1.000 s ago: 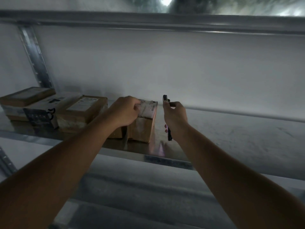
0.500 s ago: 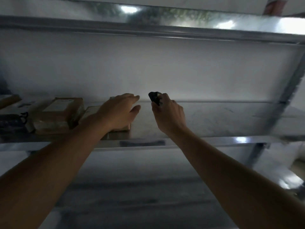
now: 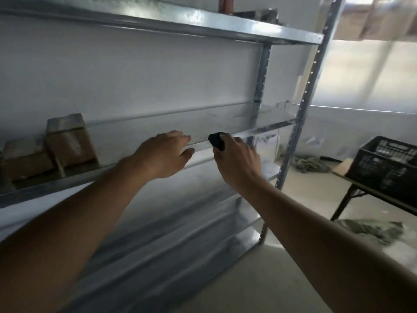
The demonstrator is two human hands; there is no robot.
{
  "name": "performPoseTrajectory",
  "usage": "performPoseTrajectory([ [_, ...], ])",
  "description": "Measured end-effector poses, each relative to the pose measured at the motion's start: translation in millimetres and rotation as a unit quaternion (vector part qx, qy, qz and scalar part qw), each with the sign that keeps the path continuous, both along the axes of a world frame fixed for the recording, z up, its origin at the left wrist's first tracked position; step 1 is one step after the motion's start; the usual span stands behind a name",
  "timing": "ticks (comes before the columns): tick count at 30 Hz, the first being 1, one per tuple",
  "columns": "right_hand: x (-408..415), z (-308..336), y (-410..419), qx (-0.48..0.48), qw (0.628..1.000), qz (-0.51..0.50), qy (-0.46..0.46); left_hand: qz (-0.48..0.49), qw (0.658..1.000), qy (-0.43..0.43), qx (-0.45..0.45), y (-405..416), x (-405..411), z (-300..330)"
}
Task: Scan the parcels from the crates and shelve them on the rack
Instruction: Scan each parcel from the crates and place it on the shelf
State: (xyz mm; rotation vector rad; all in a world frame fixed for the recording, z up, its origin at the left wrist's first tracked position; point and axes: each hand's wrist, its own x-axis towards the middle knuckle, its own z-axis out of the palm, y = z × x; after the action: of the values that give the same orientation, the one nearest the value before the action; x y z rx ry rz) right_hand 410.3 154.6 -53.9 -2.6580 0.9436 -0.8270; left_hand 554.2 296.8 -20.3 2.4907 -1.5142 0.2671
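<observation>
Cardboard parcels [image 3: 65, 141] sit at the shelf's left end; my left hand [image 3: 162, 153] is loose-fingered and empty, right hand [image 3: 237, 159] clamped on the scanner [image 3: 217, 141]; next I fetch from the crate [image 3: 383, 163]

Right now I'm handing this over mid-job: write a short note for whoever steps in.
Left hand: open, holds nothing, hovers in front of the rack's middle shelf.
Right hand: grips the dark scanner.
Parcels: a few cardboard boxes on the shelf's left end.
Black crate: on the table to the right; contents unclear through blur.
Done: those parcels are shelved.
Left: probably fetch the next parcel from the crate, scan it, shelve it.
</observation>
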Motion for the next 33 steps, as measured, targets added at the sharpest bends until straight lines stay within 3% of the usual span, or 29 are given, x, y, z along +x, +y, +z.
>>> performPoseTrajectory([
  [21,-358.1,-26.3,-325.8,0.014,0.970,-0.242,0.027,-0.266,0.963,0.035,-0.022,-421.3,-318.3,-31.4],
  [33,-439.8,-67.4,-548.4,0.052,0.939,-0.339,0.035,-0.349,0.936,0.039,0.012,-699.0,-395.1,-71.4],
])
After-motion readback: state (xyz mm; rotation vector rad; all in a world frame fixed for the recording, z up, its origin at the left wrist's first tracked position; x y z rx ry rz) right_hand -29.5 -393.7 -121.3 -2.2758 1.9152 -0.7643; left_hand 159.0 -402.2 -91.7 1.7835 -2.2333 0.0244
